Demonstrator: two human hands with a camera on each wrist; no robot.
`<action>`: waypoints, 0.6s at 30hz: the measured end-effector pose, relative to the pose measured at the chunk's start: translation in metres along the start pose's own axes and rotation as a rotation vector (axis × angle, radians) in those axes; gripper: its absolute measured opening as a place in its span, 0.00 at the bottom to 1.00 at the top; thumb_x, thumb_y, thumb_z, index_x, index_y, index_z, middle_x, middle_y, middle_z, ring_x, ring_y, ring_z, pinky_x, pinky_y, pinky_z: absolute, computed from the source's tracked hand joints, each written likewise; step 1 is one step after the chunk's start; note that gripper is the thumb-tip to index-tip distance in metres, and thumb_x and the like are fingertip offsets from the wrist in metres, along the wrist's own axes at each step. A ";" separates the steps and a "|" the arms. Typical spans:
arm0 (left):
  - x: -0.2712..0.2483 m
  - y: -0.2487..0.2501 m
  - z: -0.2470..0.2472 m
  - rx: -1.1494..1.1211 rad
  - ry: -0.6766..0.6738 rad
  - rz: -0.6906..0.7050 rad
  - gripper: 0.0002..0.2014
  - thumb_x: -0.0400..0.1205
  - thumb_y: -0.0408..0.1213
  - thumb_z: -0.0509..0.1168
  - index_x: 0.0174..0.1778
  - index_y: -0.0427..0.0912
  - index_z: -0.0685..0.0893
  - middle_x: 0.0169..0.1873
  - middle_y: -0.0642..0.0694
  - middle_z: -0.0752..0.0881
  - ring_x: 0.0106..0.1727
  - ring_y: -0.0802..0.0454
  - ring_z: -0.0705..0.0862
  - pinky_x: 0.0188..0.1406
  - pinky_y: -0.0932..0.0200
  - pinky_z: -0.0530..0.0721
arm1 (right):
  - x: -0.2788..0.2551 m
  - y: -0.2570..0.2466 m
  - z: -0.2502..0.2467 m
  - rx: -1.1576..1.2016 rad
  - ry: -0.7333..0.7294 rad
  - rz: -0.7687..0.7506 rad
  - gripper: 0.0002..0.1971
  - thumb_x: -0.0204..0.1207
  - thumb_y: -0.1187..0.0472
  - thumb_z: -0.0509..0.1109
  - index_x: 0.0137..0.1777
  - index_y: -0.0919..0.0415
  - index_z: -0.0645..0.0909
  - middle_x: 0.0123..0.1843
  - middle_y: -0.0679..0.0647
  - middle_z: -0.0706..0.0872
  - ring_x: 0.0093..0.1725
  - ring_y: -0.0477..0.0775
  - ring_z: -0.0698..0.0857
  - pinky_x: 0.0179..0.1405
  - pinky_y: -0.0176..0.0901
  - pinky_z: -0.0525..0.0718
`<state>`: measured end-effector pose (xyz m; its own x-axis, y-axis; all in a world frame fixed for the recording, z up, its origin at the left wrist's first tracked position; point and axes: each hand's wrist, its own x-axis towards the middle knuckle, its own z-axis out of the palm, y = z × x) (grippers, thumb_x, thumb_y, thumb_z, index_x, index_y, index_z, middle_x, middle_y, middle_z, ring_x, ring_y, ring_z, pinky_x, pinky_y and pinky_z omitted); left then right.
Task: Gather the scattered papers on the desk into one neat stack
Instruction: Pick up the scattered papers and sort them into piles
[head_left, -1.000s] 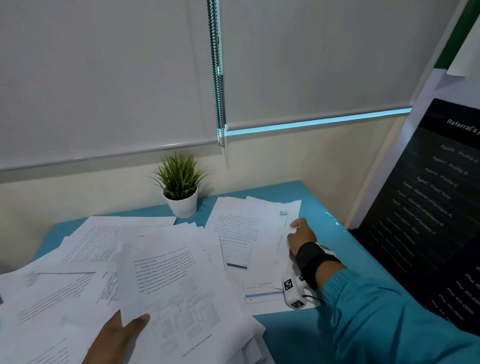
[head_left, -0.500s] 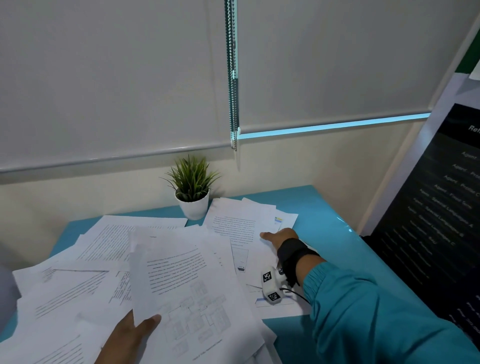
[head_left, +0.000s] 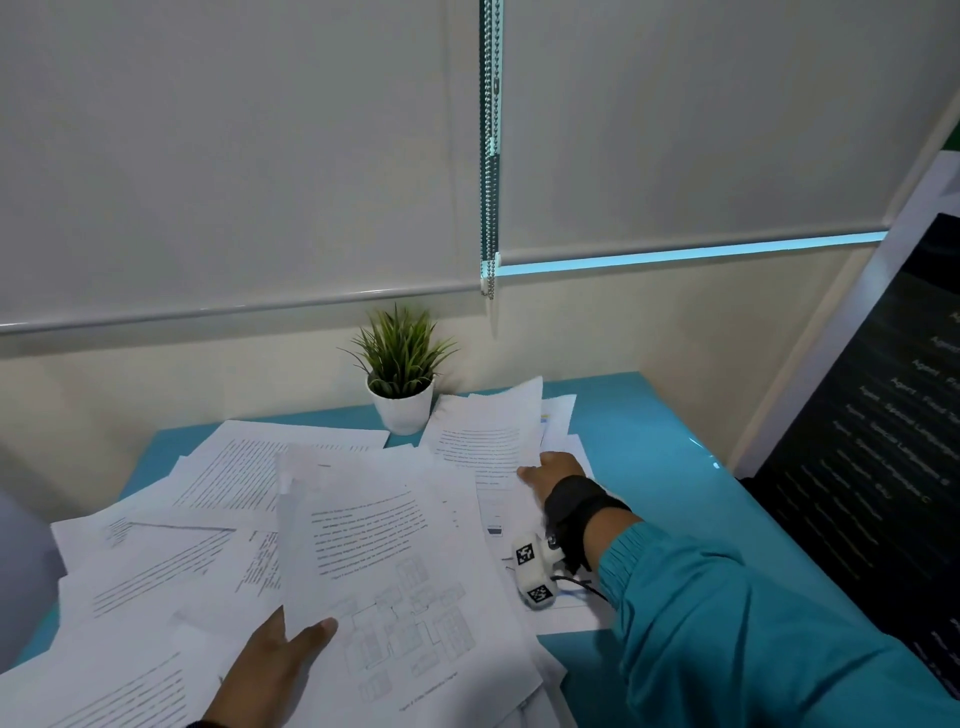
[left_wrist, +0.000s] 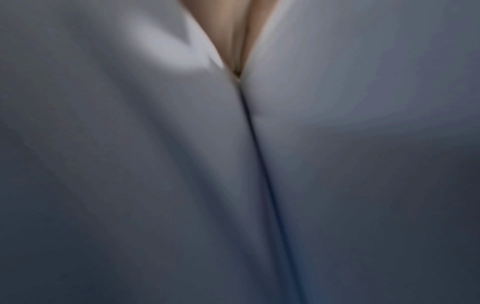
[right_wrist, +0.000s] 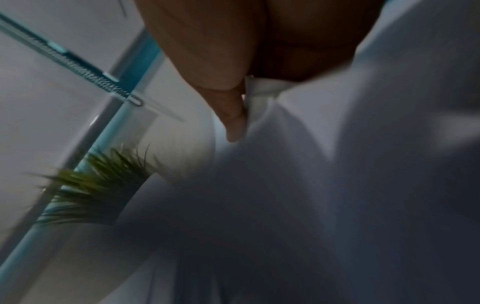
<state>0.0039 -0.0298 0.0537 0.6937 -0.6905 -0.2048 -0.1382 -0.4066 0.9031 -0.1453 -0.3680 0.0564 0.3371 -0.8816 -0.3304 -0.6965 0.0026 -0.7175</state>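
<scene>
Two hands are at work on the papers. Our right hand (head_left: 553, 470) pinches the near edge of a printed sheet (head_left: 485, 436) at the far right of the desk (head_left: 649, 447); the right wrist view shows the thumb (right_wrist: 233, 123) pressed against folded white paper. A second ago that hand lay flat on this far group with fingers spread; now the sheet's far edge stands lifted and curled off the ones beneath it. So we read it as a pick-up begun, not just a slide.

Our left hand (head_left: 275, 670) grips the main bundle (head_left: 395, 566) near us, thumb on top of the diagram page, fingers hidden beneath. It has held that place throughout.

Outward: more sheets (head_left: 171, 525) fan loosely across the left of the desk, overlapping and skewed. A potted plant (head_left: 400, 369) stands at the back, just beside the lifted sheet's left corner. A dark sign (head_left: 883, 467) leans at the right.

Judgement: gathering is early. The far right group probably joins the bundle next; the left fan remains loose.
</scene>
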 end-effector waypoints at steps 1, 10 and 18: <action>-0.001 0.001 0.000 -0.013 0.002 0.002 0.29 0.77 0.38 0.72 0.75 0.39 0.76 0.63 0.46 0.82 0.62 0.49 0.76 0.67 0.58 0.67 | -0.004 0.001 -0.004 -0.006 0.037 -0.037 0.08 0.78 0.56 0.70 0.47 0.62 0.84 0.52 0.57 0.88 0.57 0.60 0.84 0.48 0.36 0.76; 0.002 -0.012 0.002 -0.194 -0.039 -0.016 0.19 0.78 0.33 0.71 0.66 0.42 0.81 0.58 0.51 0.88 0.58 0.57 0.85 0.51 0.65 0.79 | -0.082 0.001 -0.087 0.416 0.338 -0.465 0.04 0.76 0.61 0.73 0.43 0.61 0.83 0.44 0.48 0.89 0.44 0.48 0.85 0.37 0.25 0.77; 0.001 -0.015 0.000 -0.172 -0.045 0.042 0.24 0.75 0.40 0.70 0.69 0.45 0.81 0.60 0.51 0.88 0.66 0.46 0.83 0.68 0.52 0.76 | -0.118 0.002 -0.130 0.814 0.345 -0.542 0.04 0.76 0.62 0.73 0.49 0.56 0.86 0.50 0.48 0.91 0.51 0.51 0.88 0.54 0.43 0.85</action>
<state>0.0064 -0.0245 0.0399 0.6570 -0.7323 -0.1791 -0.0401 -0.2713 0.9617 -0.2688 -0.3255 0.1736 0.1888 -0.9465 0.2617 0.1771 -0.2293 -0.9571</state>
